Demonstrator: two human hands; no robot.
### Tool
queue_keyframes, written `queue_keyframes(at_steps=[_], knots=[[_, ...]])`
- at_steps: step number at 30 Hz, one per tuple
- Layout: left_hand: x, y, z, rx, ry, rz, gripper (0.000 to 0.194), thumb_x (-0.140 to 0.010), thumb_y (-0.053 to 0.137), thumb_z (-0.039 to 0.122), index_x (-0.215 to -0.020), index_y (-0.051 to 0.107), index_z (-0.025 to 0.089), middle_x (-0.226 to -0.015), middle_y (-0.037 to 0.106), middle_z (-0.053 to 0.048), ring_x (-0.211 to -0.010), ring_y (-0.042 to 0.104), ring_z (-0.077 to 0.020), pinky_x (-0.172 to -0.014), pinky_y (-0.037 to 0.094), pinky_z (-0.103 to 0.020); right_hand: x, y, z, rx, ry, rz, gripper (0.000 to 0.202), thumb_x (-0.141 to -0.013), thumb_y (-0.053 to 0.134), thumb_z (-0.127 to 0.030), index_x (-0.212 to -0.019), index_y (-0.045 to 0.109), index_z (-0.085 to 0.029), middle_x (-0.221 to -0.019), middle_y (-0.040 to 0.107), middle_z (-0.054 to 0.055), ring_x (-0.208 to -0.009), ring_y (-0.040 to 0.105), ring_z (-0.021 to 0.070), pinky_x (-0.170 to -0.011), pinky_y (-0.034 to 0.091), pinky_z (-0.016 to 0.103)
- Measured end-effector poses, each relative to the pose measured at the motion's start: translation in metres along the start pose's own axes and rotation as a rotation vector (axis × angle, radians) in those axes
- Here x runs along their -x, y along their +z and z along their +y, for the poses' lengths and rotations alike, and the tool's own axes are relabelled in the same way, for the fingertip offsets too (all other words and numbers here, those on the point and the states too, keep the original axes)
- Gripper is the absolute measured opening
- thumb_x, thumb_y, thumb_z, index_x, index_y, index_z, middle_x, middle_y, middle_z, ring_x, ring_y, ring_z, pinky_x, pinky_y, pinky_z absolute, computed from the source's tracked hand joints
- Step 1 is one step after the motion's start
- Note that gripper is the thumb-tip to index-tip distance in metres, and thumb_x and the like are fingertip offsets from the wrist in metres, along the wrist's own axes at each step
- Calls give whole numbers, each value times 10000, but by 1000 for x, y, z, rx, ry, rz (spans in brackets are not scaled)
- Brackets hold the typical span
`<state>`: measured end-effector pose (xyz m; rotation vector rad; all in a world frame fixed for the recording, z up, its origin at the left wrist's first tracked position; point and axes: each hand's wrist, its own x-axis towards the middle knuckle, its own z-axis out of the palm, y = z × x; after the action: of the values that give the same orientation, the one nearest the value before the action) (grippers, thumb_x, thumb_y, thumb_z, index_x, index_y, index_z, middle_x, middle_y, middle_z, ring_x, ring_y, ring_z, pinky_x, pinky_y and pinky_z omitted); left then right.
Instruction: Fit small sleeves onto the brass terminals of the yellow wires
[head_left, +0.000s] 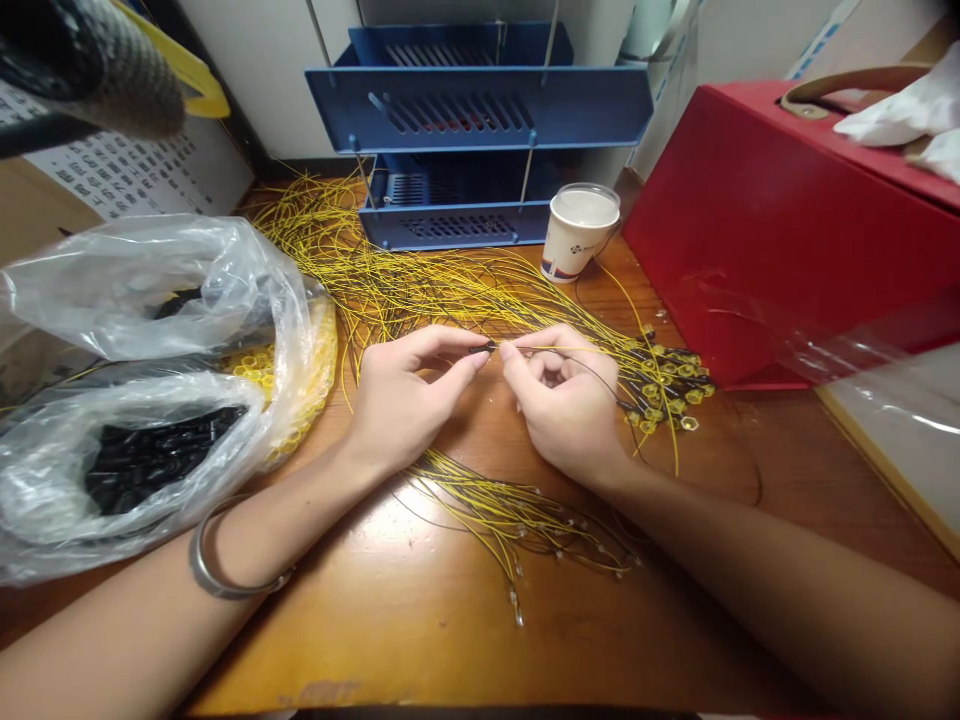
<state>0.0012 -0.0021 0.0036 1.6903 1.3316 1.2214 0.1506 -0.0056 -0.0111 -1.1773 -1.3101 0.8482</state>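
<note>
Between thumb and forefinger, my left hand [409,395] pinches a small black sleeve [482,348]. Close by on the right, my right hand [566,395] pinches a thin yellow and black wire [544,348] that meets the sleeve's end; how far it sits inside is too small to tell. Under my wrists lies a bundle of yellow and black wires [495,500] with small clear tips. Behind my hands spreads a larger heap of such wires [420,275]. Its right-hand ends carry black sleeves and yellow hexagonal caps [671,385].
On the left, one clear plastic bag [45,470] holds black sleeves [161,455] and another holds yellow hexagonal pieces [304,390]. A blue tray rack [480,110] and a paper cup [581,230] stand behind. A red box [795,230] borders the wooden table [360,620] at right.
</note>
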Motion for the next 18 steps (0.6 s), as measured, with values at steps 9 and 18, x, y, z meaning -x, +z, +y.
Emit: queue_keyframes(at_steps=[9,18], knots=[[-1,0,1,-28,23,3,123,-813,743,282,-910,772,212,-921,787,-26,-800,733,-171,-761,602,-261,0,-1,-1,-17,6,-4,149,-827,676,-282,-760,584,-186,-454,449,-86,-378,392,59,-394,261,214],[0,-1,2,-51,24,-2,116,-823,730,282,-912,775,224,-923,785,-20,-778,722,-167,-702,582,-255,0,-2,0,1,12,-8,153,-833,670,-288,-770,590,-174,-449,445,-87,-368,386,63,-396,256,227]])
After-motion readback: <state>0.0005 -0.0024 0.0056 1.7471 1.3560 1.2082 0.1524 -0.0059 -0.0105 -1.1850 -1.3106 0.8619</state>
